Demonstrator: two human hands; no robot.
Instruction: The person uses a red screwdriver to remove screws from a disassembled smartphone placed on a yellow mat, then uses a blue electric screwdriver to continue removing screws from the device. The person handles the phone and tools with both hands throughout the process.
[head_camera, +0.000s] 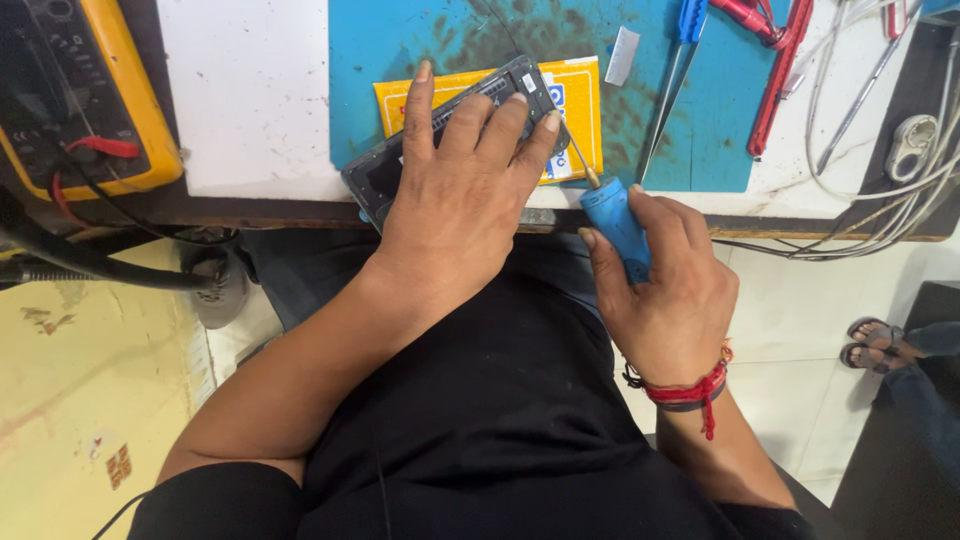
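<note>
My left hand (462, 195) lies flat over a dark opened phone (500, 85), pressing it onto a yellow card (580, 95) on the blue work mat (400, 40) at the bench's near edge. Most of the phone is hidden under my palm. My right hand (660, 285) grips a blue-handled screwdriver (617, 225). Its thin shaft runs up and left to the phone's right end, beside my left fingertips.
A yellow multimeter (75, 95) with red and black leads sits at the left. Blue tweezers (680, 60), red tools (780, 70) and grey cables (880, 150) lie at the right. Another person's sandalled foot (875, 340) rests on the tiled floor at the right.
</note>
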